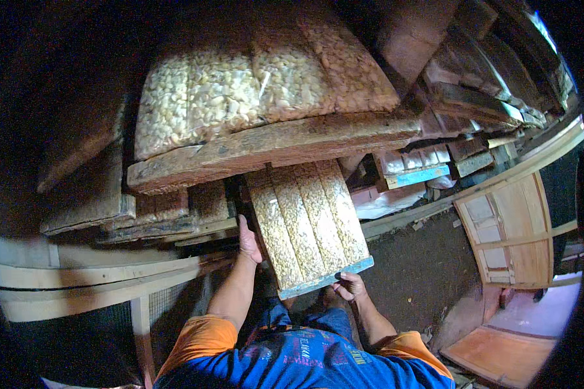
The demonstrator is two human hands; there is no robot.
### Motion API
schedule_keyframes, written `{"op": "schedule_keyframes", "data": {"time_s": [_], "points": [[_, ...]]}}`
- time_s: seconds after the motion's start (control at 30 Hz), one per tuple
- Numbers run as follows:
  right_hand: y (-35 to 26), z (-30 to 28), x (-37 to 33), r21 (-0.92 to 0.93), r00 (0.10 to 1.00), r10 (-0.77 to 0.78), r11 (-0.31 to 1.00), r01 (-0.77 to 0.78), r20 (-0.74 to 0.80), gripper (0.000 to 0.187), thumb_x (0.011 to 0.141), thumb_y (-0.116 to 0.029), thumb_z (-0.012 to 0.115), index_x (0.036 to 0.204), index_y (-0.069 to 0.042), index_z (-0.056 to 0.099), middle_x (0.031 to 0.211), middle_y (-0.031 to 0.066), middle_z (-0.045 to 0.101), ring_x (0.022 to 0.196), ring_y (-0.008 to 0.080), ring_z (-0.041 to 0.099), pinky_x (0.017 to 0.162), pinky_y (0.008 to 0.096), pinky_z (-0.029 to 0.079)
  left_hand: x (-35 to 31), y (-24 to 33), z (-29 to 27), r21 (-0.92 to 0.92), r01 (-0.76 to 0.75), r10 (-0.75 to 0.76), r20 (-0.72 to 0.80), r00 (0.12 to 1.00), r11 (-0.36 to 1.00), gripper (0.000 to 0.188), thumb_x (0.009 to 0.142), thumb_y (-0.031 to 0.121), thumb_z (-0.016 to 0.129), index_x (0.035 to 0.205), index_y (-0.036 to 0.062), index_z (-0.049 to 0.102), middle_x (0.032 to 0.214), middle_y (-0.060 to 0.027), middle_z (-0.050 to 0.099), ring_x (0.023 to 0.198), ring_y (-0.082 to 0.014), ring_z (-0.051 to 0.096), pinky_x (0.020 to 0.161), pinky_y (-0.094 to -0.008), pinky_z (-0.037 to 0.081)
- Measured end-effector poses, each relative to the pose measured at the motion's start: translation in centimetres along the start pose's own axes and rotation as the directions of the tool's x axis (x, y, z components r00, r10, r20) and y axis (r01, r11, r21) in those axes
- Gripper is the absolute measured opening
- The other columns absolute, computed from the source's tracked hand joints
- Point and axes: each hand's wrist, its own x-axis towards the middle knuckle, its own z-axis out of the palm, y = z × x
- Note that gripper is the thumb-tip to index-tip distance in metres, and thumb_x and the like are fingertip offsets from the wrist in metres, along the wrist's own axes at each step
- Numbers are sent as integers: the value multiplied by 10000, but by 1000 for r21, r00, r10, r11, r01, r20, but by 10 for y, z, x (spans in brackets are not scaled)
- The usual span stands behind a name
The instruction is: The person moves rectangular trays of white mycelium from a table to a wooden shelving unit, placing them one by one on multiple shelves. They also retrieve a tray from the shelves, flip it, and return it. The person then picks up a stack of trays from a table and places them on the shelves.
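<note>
A wooden tray with a worn light-blue front edge (328, 277) slopes down toward me from under a shelf board. Several long slabs of pale beans in clear plastic (308, 220), which look like tempeh, lie side by side on it. My left hand (250, 241) holds the tray's left side, its thumb pointing up and its fingers partly hidden beneath. At the near edge, right of the middle, my right hand (349, 286) grips the blue strip, thumb on the front and other fingers partly hidden. The tray's far end is hidden behind the upper board.
Right above the tray juts a thick wooden board (272, 152) loaded with bigger wrapped bean slabs (240, 91). More loaded boards (156, 217) stand left, and a blue-edged tray (415, 175) sits right. Wooden rails (97, 285) cross below the racks. A wooden panel (509, 227) stands at right.
</note>
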Motion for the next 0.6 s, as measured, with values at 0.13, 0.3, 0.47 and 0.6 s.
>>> {"op": "schedule_keyframes", "data": {"time_s": [0.13, 0.3, 0.47, 0.6], "points": [[5, -1, -1, -9, 998, -62, 998, 61, -15, 371, 690, -75, 717, 1033, -34, 583, 917, 93, 630, 779, 230, 615, 604, 360, 554, 16, 9, -5, -74, 22, -18, 47, 999, 997, 930, 743, 831, 433, 1304, 95, 522, 1251, -114, 583, 1110, -305, 557, 980, -468, 425], [15, -8, 9, -65, 995, -78, 995, 74, -65, 329, 649, -88, 678, 965, -49, 598, 873, 67, 629, 731, 202, 590, 554, 321, 511, 27, 9, -16, 10, -17, 17, -13, 1000, 1000, 934, 746, 845, 388, 1286, 100, 546, 1252, -110, 586, 1099, -309, 561, 975, -487, 423], [16, -6, 4, -37, 984, -178, 983, 178, 1, 379, 607, -79, 666, 979, -43, 602, 849, 70, 632, 714, 213, 600, 552, 322, 497, 24, 8, -17, 44, -41, 43, -54, 998, 998, 936, 743, 849, 384, 1294, 108, 543, 1260, -110, 583, 1105, -315, 559, 986, -494, 414], [13, 2, 0, -55, 988, -154, 986, 155, 18, 441, 600, -73, 657, 1030, -17, 578, 856, 89, 632, 611, 215, 596, 376, 298, 422, 19, 11, -14, 15, -23, 23, 19, 1000, 1000, 957, 733, 858, 385, 1306, 106, 532, 1267, -115, 580, 1115, -315, 557, 990, -499, 411]]}}
